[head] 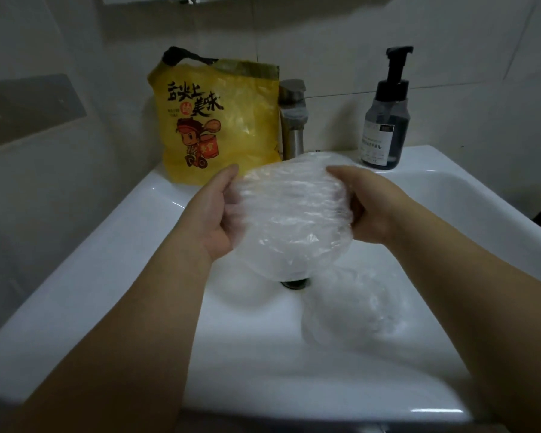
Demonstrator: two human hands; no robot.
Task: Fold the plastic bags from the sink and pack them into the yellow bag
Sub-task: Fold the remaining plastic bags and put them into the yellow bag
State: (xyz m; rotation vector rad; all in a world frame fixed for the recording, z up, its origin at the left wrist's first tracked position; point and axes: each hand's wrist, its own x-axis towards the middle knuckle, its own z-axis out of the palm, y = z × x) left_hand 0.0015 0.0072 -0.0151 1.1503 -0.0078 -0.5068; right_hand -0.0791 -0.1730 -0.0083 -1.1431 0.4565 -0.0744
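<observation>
View from above a white sink (107, 245). Both bare forearms reach in from the bottom edge. The left hand (214, 214) and the right hand (372, 210) hold 1 clear plastic bag (289, 220) between them, above the basin and clear of it. Each hand grips 1 side of the bag: the thumbs lie on the upper surface, and the fingers curl beneath, those of the left hand faintly visible through the film. The bag is crumpled and bulges downward, its lower edge hanging over the dark drain (295, 282). A second clear bag (353, 304) lies loose in the basin, to the right of the drain, untouched by either hand. The yellow bag (231, 126), printed with black characters and a cartoon figure, stands upright on the sink's back ledge against the tiled wall, a black tie at its top. A metal tap (292, 120) rises just beside it on the right. A dark pump bottle (384, 120) stands farther right on the same ledge, well apart from the hands.
</observation>
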